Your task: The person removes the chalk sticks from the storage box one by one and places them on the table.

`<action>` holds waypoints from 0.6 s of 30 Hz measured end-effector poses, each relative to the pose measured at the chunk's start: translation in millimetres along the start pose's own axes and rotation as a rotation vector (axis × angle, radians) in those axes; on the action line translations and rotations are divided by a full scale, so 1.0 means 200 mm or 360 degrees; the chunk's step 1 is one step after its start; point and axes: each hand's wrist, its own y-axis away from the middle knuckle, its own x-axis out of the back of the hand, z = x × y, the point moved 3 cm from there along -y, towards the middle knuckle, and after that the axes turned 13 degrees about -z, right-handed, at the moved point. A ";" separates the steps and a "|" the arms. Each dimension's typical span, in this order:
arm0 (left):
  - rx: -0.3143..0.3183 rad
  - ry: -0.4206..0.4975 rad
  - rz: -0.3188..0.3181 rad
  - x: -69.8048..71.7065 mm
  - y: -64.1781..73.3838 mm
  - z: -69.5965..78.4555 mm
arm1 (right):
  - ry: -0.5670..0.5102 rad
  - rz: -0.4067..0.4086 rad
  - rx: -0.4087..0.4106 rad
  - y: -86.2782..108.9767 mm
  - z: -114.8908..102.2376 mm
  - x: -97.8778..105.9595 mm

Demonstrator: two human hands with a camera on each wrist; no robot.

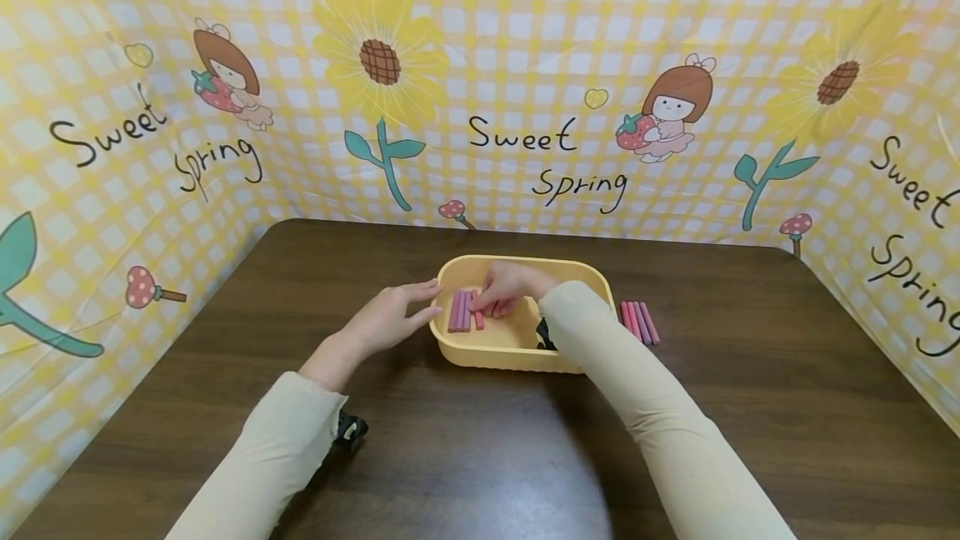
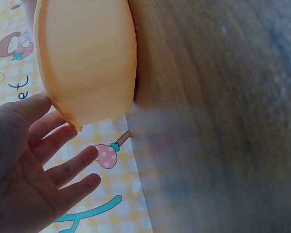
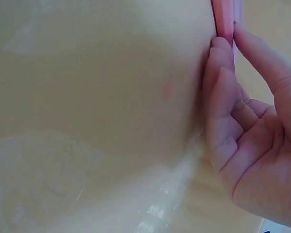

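Observation:
A yellow plastic basin (image 1: 517,361) rests on the table with a row of purple sticks (image 1: 459,311) lying in its left part. Reaching into it, my right hand (image 1: 506,286) pinches a pink stick (image 3: 224,17) between thumb and fingertips, close beside the purple row. At the basin's left end is my left hand (image 1: 390,315), its fingers spread and fairly straight, with thumb and fingertips touching the rim (image 2: 44,80). To the right of the basin several pink and purple sticks (image 1: 639,323) lie side by side on the table.
The dark wooden table (image 1: 465,457) is backed by a yellow checked cloth (image 1: 480,65) with printed flowers, which also rises on both sides. A black device (image 1: 350,430) shows under the left sleeve. The right forearm crosses the basin's right front edge.

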 end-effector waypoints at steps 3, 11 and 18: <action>-0.0007 -0.0007 0.0002 0.00 0.00 0.00 | 0.0015 0.0001 -0.0006 0.00 0.00 0.00; -0.0015 -0.0010 0.0009 0.00 0.00 0.00 | 0.0023 -0.0076 0.0001 0.00 0.00 0.01; -0.0015 -0.0009 0.0008 0.00 0.01 0.01 | -0.0056 -0.0187 0.0066 0.01 0.01 0.01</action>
